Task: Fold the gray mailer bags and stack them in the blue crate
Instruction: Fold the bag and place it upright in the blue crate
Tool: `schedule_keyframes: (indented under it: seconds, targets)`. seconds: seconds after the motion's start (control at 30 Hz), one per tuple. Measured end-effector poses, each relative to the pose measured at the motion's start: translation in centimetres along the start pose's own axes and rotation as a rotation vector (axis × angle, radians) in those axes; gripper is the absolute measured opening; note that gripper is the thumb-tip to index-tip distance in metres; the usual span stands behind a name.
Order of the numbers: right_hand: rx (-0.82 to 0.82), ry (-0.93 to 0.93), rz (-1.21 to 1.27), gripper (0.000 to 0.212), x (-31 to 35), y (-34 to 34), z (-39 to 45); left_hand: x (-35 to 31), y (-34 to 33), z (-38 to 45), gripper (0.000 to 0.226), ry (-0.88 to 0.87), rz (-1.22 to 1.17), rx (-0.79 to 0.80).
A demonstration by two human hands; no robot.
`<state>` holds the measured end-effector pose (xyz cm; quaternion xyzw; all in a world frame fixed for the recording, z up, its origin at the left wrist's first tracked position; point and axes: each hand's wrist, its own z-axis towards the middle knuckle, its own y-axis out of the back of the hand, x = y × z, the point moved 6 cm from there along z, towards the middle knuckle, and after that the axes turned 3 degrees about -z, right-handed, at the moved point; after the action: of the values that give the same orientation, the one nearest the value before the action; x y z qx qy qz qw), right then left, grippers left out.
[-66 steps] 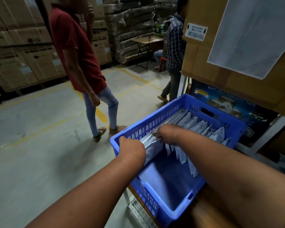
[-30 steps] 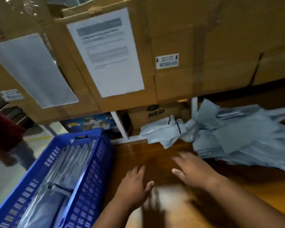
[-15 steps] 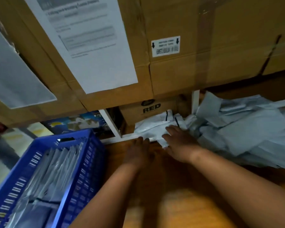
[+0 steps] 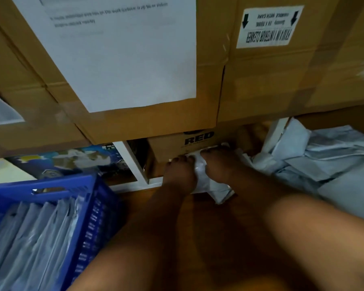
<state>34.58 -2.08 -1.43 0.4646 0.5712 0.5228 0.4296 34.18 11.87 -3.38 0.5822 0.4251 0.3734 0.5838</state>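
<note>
Both my hands are down on one gray mailer bag at the centre of the frame, at the far edge of the wooden tabletop. My left hand lies on its left part and my right hand on its right part, close together with a strip of the bag showing between them. My fingers reach forward over the bag, but I cannot tell whether they pinch it or only press on it. The bag sits just in front of a small carton marked RED. To the right lies a loose pile of gray mailer bags. At lower left, the blue crate holds folded bags standing on edge in a row. Large cardboard boxes fill the upper frame, one bearing a white paper sheet.
</note>
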Motion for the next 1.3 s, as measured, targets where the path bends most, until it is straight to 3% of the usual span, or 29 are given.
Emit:
schedule_keyframes:
  seconds: [0.23, 0.4, 0.5, 0.6, 0.73, 0.87, 0.97, 1.13, 1.3]
  targets:
    - [-0.093, 0.047, -0.018, 0.045, 0.7, 0.2, -1.1, -0.3, 0.3, -1.5, 0.019, -0.085, -0.017, -0.185]
    - [-0.147, 0.068, 0.006, 0.06, 0.8, 1.6, -6.9, -2.9, 4.4, -7.3, 0.036, -0.105, -0.139, -0.408]
    - [-0.221, 0.133, 0.108, 0.044, 1.3, 2.1, -14.3, -6.9, 5.7, -14.4, 0.044, -0.145, -0.175, -0.481]
    - [-0.199, 0.177, 0.162, 0.061, 1.9, 0.2, -22.5, -10.5, 2.7, -21.7, 0.045, -0.182, -0.145, -0.429]
    - [-0.124, 0.244, 0.182, 0.047, 2.6, -5.3, -30.9, -15.1, -2.9, -28.9, 0.044, -0.259, -0.169, -0.33]
    - [-0.09, 0.284, 0.187, 0.061, 1.8, -8.7, -38.4, -19.2, -5.0, -35.0, 0.043, -0.314, -0.231, -0.383]
    - [-0.116, 0.322, 0.137, 0.057, 0.5, -10.0, -43.6, -21.4, -7.0, -39.0, 0.04, -0.337, -0.237, -0.396]
    - [-0.127, 0.299, 0.132, 0.047, -0.2, -11.6, -48.7, -23.6, -8.5, -43.1, 0.046, -0.27, -0.268, -0.311]
    - [-0.193, 0.205, 0.196, 0.058, 1.0, -9.3, -48.0, -22.0, -6.3, -42.4, 0.061, -0.009, -0.145, -0.243]
